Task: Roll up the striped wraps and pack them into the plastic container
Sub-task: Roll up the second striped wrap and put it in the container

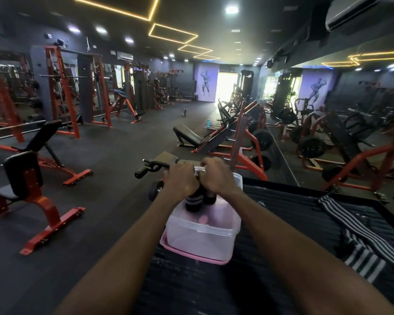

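Both hands are together over the far end of the plastic container (205, 233). Left hand (183, 181) is curled round a rolled wrap (193, 202); right hand (216, 176) grips a second roll (209, 199) right beside it, knuckles almost touching.

Both rolls stand near vertical, long axis up-down, lower ends dipping past the container rim. Whether they touch the floor of it I can't tell.

Container sits on the dark ribbed table (282, 214), long axis running away from the person, directly below the hands.

Loose striped wraps (359, 235) lie unrolled well to the right on the table, strips running diagonally. Right hand is nearer, so it's likely the one to fetch them.
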Available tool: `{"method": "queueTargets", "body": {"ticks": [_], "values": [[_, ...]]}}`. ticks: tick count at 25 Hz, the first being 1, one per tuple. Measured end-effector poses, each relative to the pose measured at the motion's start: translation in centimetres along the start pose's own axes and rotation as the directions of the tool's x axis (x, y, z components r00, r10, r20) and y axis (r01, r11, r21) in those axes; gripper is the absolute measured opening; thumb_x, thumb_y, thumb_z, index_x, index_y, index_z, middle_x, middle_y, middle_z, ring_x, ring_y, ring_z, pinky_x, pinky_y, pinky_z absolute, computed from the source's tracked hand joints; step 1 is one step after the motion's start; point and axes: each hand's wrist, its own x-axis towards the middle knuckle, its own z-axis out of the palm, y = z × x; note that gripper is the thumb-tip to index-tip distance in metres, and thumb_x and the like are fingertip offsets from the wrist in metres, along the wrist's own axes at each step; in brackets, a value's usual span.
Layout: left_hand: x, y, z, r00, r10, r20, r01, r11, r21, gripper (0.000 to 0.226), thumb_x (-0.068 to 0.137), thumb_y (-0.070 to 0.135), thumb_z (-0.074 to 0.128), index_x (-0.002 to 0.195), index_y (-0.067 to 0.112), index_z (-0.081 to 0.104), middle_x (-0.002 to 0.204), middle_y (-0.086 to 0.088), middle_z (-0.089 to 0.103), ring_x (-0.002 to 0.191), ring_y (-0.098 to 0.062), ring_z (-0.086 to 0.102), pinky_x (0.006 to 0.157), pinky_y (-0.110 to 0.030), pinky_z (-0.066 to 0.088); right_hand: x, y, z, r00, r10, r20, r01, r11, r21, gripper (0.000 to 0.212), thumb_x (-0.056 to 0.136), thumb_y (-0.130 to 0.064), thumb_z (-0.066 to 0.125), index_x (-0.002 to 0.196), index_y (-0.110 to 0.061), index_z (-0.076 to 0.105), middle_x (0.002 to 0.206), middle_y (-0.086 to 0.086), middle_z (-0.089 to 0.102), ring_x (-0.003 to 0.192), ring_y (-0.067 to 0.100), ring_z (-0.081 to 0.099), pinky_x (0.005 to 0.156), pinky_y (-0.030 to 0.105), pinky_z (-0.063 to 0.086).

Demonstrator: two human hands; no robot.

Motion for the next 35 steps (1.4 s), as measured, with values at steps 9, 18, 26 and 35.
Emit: {"method": "queueTargets", "body": {"ticks": [9,18,26,35], "values": [[-0.4,7.4,0.6,0.982,0.169,0.088,-0.157,0.979,-0.131,0.028,0.085,0.019,0.049,0.095,0.012,0.073,0.102,-0.013,0.072,0.102,-0.034,0.065,0.089,-0.045,0.053,-5.6,11.0,-3.4,0.797,0.603,-0.029,-0.587,0.786,0.194,0.029,0.076,-0.034,0.062,0.100,-0.020,0.065,0.112,0.007,0.067,0.105,0.031,0.061,0.092,0.038,0.047],[-1.7,8.6,1.7,0.972,0.201,0.125,-0.182,0.972,-0.145,0.025,0.089,0.016,0.050,0.091,0.010,0.074,0.100,-0.011,0.073,0.096,-0.030,0.065,0.078,-0.037,0.051,-8.6,14.1,-1.6,0.766,0.609,0.205,-0.637,0.763,0.114,0.056,0.065,-0.040,0.081,0.111,-0.016,0.061,0.115,0.010,0.065,0.104,0.030,0.064,0.088,0.040,0.054],[-1.7,8.7,0.3,0.986,0.147,0.077,-0.108,0.920,-0.377,0.023,0.092,0.015,0.052,0.094,0.010,0.074,0.100,-0.007,0.074,0.094,-0.025,0.066,0.079,-0.030,0.045,-8.1,10.3,-8.0,0.771,0.514,0.377,-0.485,0.090,0.870,0.017,0.088,-0.013,0.064,0.104,-0.007,0.064,0.097,0.015,0.063,0.081,0.030,0.065,0.062,0.049,0.062],[-1.3,5.9,-1.7,0.986,0.082,0.147,0.014,0.831,-0.556,0.021,0.086,0.011,0.063,0.106,0.014,0.070,0.091,-0.008,0.074,0.081,-0.023,0.069,0.074,-0.030,0.051,-4.5,6.3,-6.0,0.959,0.275,0.074,-0.270,0.795,0.544,0.049,0.068,-0.015,0.089,0.114,-0.011,0.070,0.107,0.005,0.075,0.099,0.019,0.071,0.093,0.041,0.058]]}}
